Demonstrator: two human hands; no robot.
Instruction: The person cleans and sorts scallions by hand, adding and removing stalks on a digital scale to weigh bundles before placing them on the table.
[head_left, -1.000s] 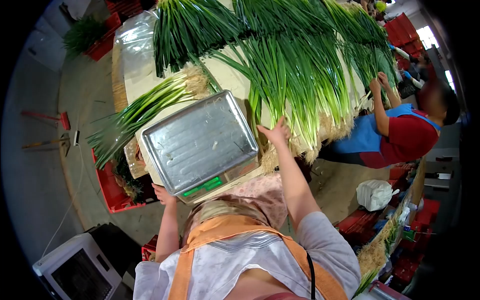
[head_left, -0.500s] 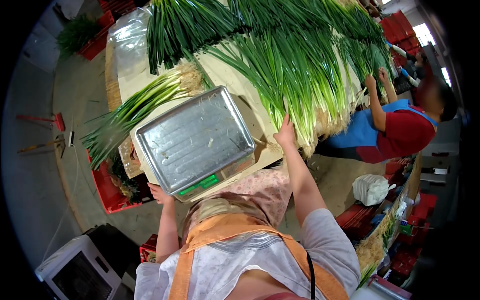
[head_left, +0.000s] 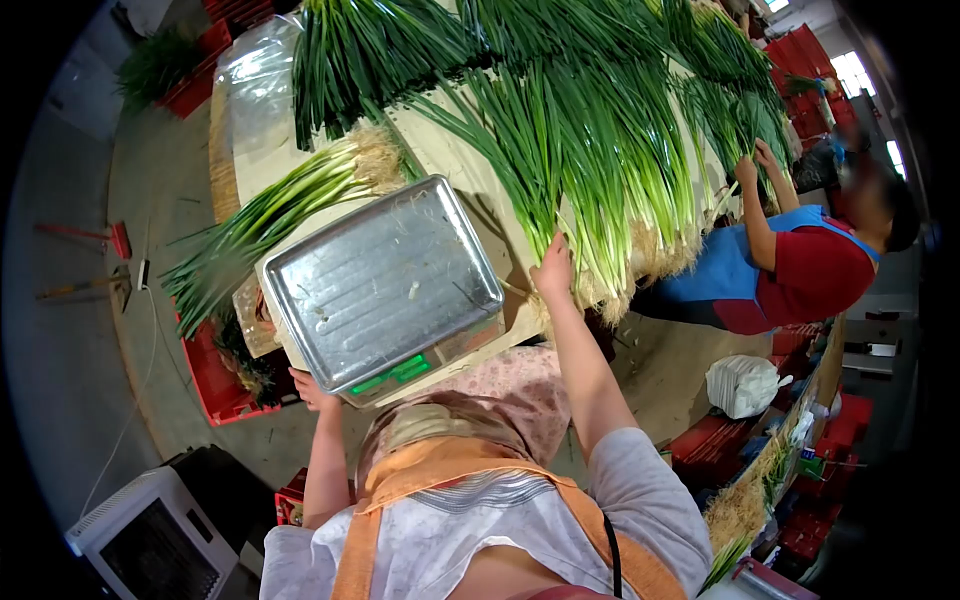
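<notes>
My right hand is at the white root ends of a big pile of green onions, its fingers closed round stalks at the pile's left edge; how many is hidden. My left hand rests at the near left corner of a weighing scale with a green display, fingers stretched along its edge. On the scale sits a shallow metal tray with a few bits of root and leaf in it. Left of the tray lies a separate bunch of green onions, roots toward the back right.
A co-worker in a blue apron handles green onions at the table's right. More dark green leaves cover the back. A red crate stands below the left edge, a white monitor-like device at lower left, and a white bag at right.
My right hand has shifted slightly left along the root ends of the pile. My left hand stays at the scale's corner. The co-worker's hands have moved a little.
</notes>
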